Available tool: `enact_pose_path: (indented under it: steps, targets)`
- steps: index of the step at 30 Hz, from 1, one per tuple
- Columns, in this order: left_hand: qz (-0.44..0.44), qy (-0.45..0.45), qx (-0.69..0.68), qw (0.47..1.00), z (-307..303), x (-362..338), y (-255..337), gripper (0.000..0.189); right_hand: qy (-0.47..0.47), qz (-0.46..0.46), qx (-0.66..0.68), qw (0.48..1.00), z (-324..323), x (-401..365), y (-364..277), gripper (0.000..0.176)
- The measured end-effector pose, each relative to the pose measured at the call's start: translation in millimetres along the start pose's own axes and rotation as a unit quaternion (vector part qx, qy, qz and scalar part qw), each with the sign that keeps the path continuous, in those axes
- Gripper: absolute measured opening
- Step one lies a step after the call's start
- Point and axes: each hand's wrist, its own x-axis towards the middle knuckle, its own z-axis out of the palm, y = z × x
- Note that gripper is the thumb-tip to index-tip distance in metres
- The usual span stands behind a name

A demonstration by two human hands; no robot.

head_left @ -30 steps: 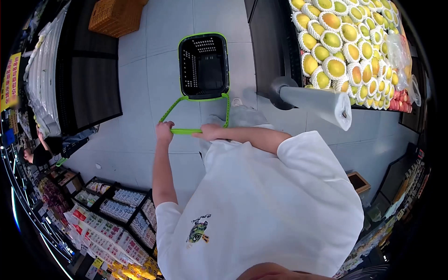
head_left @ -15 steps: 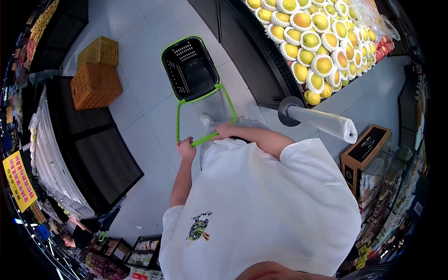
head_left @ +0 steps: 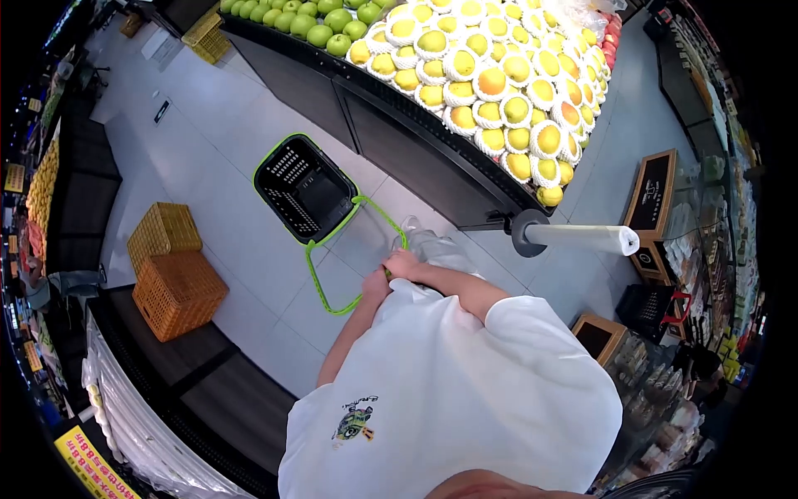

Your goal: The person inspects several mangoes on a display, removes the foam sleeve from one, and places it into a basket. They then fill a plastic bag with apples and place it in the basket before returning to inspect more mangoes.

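Observation:
A black shopping basket point(head_left: 320, 195) with a green rim sits on the tiled floor ahead of me, its inside showing no goods. Its long green handle point(head_left: 320, 291) is swung toward my body. My left hand point(head_left: 376, 285) and my right hand point(head_left: 402, 264) are close together at the handle's near bar, fingers closed round it. Part of the bar is hidden under them. To the right of my hands, a roll of clear plastic bags point(head_left: 582, 238) sticks out from a round grey holder point(head_left: 527, 233) at the corner of the fruit stand.
A dark fruit stand point(head_left: 399, 158) bears yellow fruit in white foam nets point(head_left: 490, 81) and green apples point(head_left: 318, 35). On the left are stacked wicker baskets point(head_left: 179, 291) by a dark display case point(head_left: 183, 358). Shelves with packaged goods point(head_left: 665, 432) line the right.
My view has turned and moved along the fruit stand, bringing green apples into sight. The basket has come along on the floor. My left hand has slid along the handle toward my right.

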Motion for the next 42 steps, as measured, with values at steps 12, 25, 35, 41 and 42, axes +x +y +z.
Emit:
enact_pose_path:
  steps: [12, 25, 35, 41, 42]
  targets:
    - [-0.074, 0.019, 0.013, 0.997, -141, 102, -18, 0.054, -0.043, -0.071, 0.078, 0.993, -104, 153, 33, 0.029]
    - [-0.123, 0.101, 0.026, 0.987, -249, 177, 47, 0.049, 0.160, -0.122, -0.001, 0.980, -180, 234, 100, 0.033]
    - [-0.089, 0.078, 0.009, 0.993, -281, 218, 42, 0.051, 0.200, -0.091, 0.026, 0.975, -226, 244, 116, 0.040]
    - [-0.063, 0.034, -0.038, 0.997, -300, 243, 35, 0.051, 0.143, -0.067, -0.010, 0.987, -237, 270, 126, 0.039]
    - [-0.065, 0.035, -0.049, 0.996, -304, 245, 37, 0.051, 0.136, -0.071, -0.016, 0.988, -243, 271, 128, 0.039]
